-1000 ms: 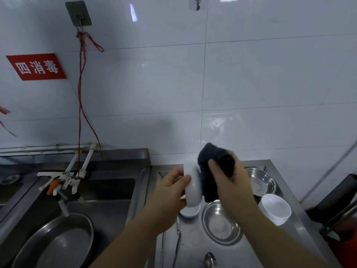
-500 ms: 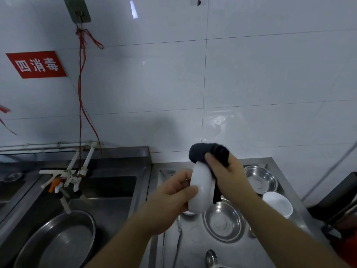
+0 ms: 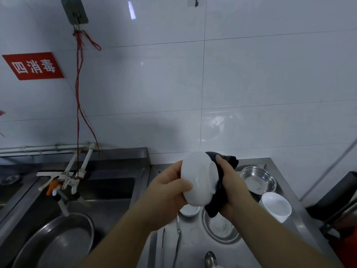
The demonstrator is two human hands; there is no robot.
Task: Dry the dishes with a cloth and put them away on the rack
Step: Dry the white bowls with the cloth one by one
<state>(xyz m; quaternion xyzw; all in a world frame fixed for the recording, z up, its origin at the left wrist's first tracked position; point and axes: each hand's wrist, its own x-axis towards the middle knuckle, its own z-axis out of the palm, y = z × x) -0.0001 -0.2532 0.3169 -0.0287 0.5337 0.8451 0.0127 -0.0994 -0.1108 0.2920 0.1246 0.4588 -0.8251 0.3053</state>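
Observation:
A white bowl [image 3: 199, 177] is held up on its side above the steel counter [image 3: 195, 240], its underside turned toward me. My left hand [image 3: 170, 188] grips its left rim, thumb on the outside. My right hand [image 3: 230, 182] holds a dark cloth [image 3: 219, 194] against the bowl's right side, where the cloth wraps behind and under the bowl. The bowl's inside is hidden.
On the counter lie a steel dish [image 3: 257, 181] at the back, a steel bowl [image 3: 222, 227] below my hands, stacked white bowls [image 3: 277, 206] at right, a small white dish [image 3: 189, 210], tongs [image 3: 178, 235] and a spoon [image 3: 210, 258]. A sink with a steel basin [image 3: 58, 240] and taps [image 3: 63, 182] is at left.
The bowl has turned, so its underside now faces me more fully. The cloth has slid from the bowl's top to its right side and bottom.

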